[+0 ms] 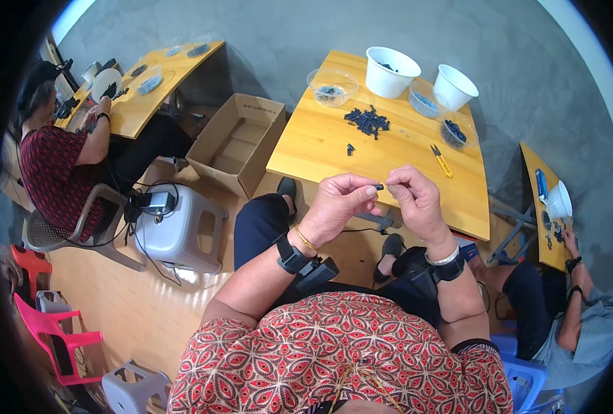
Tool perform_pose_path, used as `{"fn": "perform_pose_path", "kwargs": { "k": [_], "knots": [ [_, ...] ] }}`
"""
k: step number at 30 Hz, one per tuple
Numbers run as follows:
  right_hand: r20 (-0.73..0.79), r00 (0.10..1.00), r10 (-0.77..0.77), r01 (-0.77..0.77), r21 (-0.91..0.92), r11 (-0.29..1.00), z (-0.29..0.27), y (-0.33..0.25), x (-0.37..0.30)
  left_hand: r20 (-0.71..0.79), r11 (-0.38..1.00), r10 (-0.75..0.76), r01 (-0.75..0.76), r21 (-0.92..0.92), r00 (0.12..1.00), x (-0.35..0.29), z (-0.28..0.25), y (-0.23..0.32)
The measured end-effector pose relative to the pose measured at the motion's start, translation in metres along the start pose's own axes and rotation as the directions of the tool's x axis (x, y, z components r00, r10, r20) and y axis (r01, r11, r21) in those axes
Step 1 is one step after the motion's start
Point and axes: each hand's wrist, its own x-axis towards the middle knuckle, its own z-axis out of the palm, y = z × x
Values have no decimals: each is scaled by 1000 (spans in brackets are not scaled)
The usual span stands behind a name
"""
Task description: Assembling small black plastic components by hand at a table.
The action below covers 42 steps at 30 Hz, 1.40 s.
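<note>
Just over the near edge of the wooden table [306,160], my two hands meet fingertip to fingertip. Between thumb and forefinger, my left hand [339,204] pinches a small black cylindrical plastic part [379,187]. My right hand [418,201] is closed in a pinch beside that part's end; whatever its fingertips hold is too small to make out. On the table ahead lies a pile of small black parts [368,122], with a couple of loose black pieces [350,149] nearer me. A yellow-handled pair of snips [442,161] rests to the right.
Along the table's far side stand white tubs [392,81] and clear plastic bowls [333,95] of small parts. An open cardboard box [213,164] and a grey stool [170,231] are to the left. Co-workers sit at tables on the left [58,169] and right [582,331].
</note>
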Motion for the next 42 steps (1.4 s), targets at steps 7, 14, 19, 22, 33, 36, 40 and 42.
{"fn": "perform_pose_path", "kwargs": {
  "k": [7,14,19,22,33,36,40,42],
  "knots": [
    [17,979,-203,202,-185,962,3,-3,3,-31,997,17,-15,77,999,0,-2,-2],
    [132,954,-270,298,-289,910,0,-15,2,-34,987,3,3,159,999,-3,-4,0],
    [156,974,-162,191,-198,961,-3,-25,2,58,999,-22,20,38,998,-6,3,7],
    [143,983,-116,139,-167,976,-1,-17,-1,63,996,-45,50,-76,997,-8,2,1],
    [57,997,-52,65,-275,959,6,-1,-20,-36,992,-39,35,-122,999,0,-3,-5],
    [138,980,-141,189,-458,869,8,5,-20,-74,995,-53,47,-91,996,1,-3,-8],
    [209,968,-137,237,-592,770,12,1,-25,-86,996,-80,75,-57,993,-2,-9,-9],
    [253,957,-143,279,-659,698,14,4,-26,-71,996,-81,77,-46,994,-1,-12,-12]
  ]
}}
